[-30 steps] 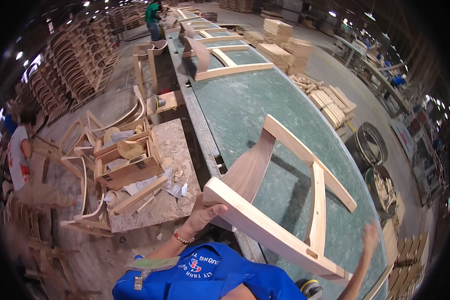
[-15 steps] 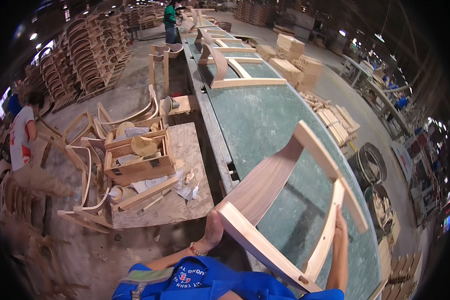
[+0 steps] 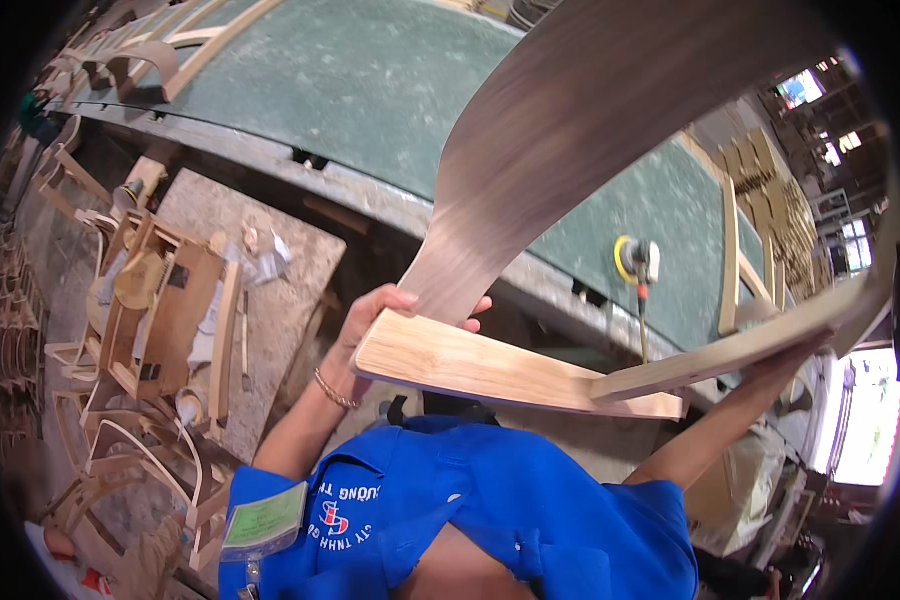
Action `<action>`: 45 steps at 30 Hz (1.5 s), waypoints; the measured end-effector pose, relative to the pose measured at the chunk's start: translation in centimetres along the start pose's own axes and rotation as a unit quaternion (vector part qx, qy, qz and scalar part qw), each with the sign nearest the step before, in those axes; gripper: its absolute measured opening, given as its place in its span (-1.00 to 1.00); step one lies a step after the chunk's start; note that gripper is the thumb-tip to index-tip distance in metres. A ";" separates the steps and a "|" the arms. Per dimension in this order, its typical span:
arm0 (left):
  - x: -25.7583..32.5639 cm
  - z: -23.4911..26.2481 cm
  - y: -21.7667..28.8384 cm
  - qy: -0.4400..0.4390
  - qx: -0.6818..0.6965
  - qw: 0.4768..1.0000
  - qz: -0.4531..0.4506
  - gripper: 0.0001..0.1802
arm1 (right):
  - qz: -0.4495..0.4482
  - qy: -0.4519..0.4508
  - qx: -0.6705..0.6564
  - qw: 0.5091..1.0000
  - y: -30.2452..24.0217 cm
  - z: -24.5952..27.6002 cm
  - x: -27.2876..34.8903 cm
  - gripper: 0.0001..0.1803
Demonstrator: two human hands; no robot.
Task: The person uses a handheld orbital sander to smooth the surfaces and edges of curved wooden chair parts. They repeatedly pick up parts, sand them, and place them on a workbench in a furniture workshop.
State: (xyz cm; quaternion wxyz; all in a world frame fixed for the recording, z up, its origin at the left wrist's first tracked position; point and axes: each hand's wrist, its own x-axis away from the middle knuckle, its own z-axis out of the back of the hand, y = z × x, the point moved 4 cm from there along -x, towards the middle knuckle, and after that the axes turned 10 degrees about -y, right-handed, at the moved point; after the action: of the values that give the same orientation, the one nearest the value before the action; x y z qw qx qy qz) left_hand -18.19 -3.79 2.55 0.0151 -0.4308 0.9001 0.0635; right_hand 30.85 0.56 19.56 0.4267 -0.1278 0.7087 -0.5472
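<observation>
Between my two hands is a wooden chair frame (image 3: 470,362), lifted off the bench and tilted. Its wide, curved brown backrest (image 3: 530,150) sweeps up to the upper right, close to the camera. My left hand (image 3: 368,318) wraps around the corner where the backrest meets a pale leg, fingertips showing past the panel's edge. Farther right, my right hand (image 3: 805,352) is closed around the frame by the pale crossbar (image 3: 720,362); the bar and the frame's far side hide most of its fingers.
A long green-topped bench (image 3: 350,90) runs behind the frame. On it lie a sander (image 3: 638,260) with a yellow pad and, at both ends, other chair frames (image 3: 155,65). At left, a wooden toolbox (image 3: 160,310) sits on a board (image 3: 300,240), near stacked curved chair parts.
The view has swung to the right along the bench. The chair frame has been raised and turned, its backrest now nearer the camera. Both hands keep hold, and the sander has come into view.
</observation>
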 end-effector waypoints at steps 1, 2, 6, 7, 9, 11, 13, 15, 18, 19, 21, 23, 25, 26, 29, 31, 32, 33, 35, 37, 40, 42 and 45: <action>0.7 -0.4 -0.7 0.012 -0.017 0.999 0.029 -0.20 | -0.076 0.008 -0.085 0.993 -0.9 2.9 2.0 -0.31; 1.6 -1.0 -1.2 0.022 -0.002 0.999 0.039 -0.21 | -0.045 -0.061 -0.086 0.993 -2.1 6.2 3.2 -0.35; 4.5 -2.1 -1.9 0.051 -0.220 0.973 0.042 -0.07 | -0.154 -0.038 -0.099 0.982 -3.7 13.1 12.5 -0.44; 4.9 -2.0 -2.5 0.065 -0.290 0.954 0.048 -0.05 | -0.231 -0.025 -0.151 0.961 -0.6 17.6 14.4 -0.46; 6.2 -0.6 -2.9 0.091 -0.330 0.935 0.087 -0.08 | -0.348 0.006 -0.185 0.919 4.3 20.3 20.7 -0.48; 6.8 1.4 -3.0 0.115 -0.374 0.910 0.140 -0.09 | -0.443 0.071 -0.221 0.866 10.9 23.5 26.5 -0.43; 7.2 2.4 -3.2 0.209 -0.397 0.873 0.191 -0.17 | -0.470 0.083 -0.239 0.845 17.1 20.7 32.7 -0.48; 7.6 6.2 -3.2 0.248 -0.440 0.831 0.235 -0.20 | -0.555 0.133 -0.276 0.773 24.4 20.4 37.6 -0.59; 7.6 10.8 -3.4 0.278 -0.457 0.816 0.219 -0.22 | -0.607 0.084 -0.326 0.720 32.7 18.1 43.3 -0.72; 8.1 11.9 -3.4 0.294 -0.472 0.804 0.211 -0.23 | -0.629 0.091 -0.328 0.699 34.8 16.1 45.4 -0.74; 8.9 14.1 -3.5 0.318 -0.491 0.788 0.194 -0.24 | -0.654 0.103 -0.330 0.673 38.0 13.6 47.7 -0.74; 9.0 16.1 -3.2 0.344 -0.478 0.782 0.205 -0.27 | -0.672 0.122 -0.324 0.655 40.8 12.2 50.0 -0.70; 8.7 18.3 -3.0 0.357 -0.477 0.776 0.210 -0.27 | -0.675 0.136 -0.315 0.653 43.1 11.6 51.3 -0.70; 8.5 19.8 -2.9 0.344 -0.493 0.774 0.199 -0.34 | -0.688 0.167 -0.295 0.641 42.8 11.3 52.7 -0.67; 9.4 22.6 -2.3 0.371 -0.500 0.749 0.227 -0.37 | -0.720 0.099 -0.208 0.655 41.5 14.1 53.6 -0.48; 10.5 23.5 -1.9 0.365 -0.488 0.767 0.201 -0.46 | -0.766 0.063 -0.060 0.636 39.8 19.1 54.1 -0.53; 11.3 24.1 -2.2 0.375 -0.478 0.766 0.212 -0.46 | -0.782 0.138 -0.029 0.607 38.6 22.8 54.4 -0.51; 11.7 24.5 -2.6 0.370 -0.470 0.776 0.199 -0.46 | -0.775 0.202 0.000 0.599 37.9 26.0 52.6 -0.49; 10.8 25.1 -2.6 0.389 -0.461 0.774 0.191 -0.47 | -0.674 0.161 -0.126 0.710 35.6 26.4 47.8 -0.44; 9.6 24.5 -2.4 0.392 -0.462 0.772 0.192 -0.49 | -0.682 0.025 -0.181 0.708 34.4 23.4 41.7 -0.41; 11.0 24.5 -2.1 0.417 -0.462 0.764 0.173 -0.51 | -0.606 -0.148 -0.142 0.768 31.2 15.3 34.5 -0.41; 10.6 24.9 -1.9 0.415 -0.442 0.774 0.181 -0.52 | -0.598 -0.270 -0.085 0.750 31.5 14.1 33.3 -0.42; 9.3 24.5 -0.6 0.397 -0.455 0.777 0.180 -0.54 | -0.576 -0.259 -0.124 0.766 32.1 13.6 32.6 -0.44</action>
State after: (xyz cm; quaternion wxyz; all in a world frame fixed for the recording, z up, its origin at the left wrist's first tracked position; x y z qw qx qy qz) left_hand -24.29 -8.24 -22.59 -0.5528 -0.2044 0.7539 0.2901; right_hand 30.51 -17.79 -24.47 0.1791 -0.7004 0.4268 -0.5434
